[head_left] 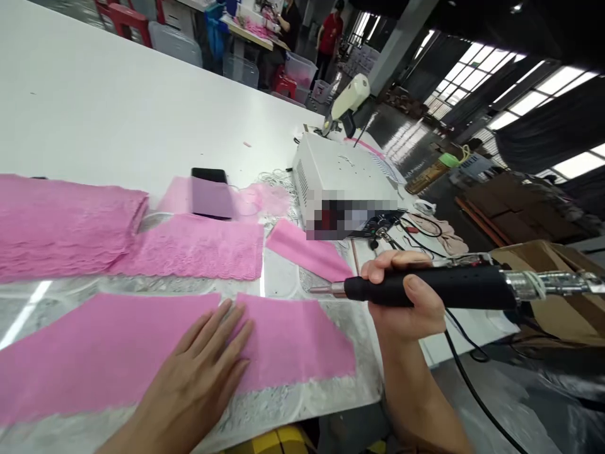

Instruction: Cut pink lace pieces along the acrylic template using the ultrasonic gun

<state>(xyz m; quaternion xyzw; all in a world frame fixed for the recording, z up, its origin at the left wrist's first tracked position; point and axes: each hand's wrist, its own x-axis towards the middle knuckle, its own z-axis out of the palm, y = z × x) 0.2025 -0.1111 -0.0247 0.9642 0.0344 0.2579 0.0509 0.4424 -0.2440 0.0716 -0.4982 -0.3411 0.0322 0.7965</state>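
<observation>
My left hand lies flat, fingers apart, on two pink lace pieces that meet under it near the table's front edge. My right hand grips a black-handled cutting tool held level above the table, its metal tip pointing left just past a small pink strip. The tool's black cord hangs down off the table edge. The lace rests on a shiny glass-like sheet.
A stack of pink lace and another piece lie behind. A black phone sits on pink fabric. A white control box stands at right. People work at far tables.
</observation>
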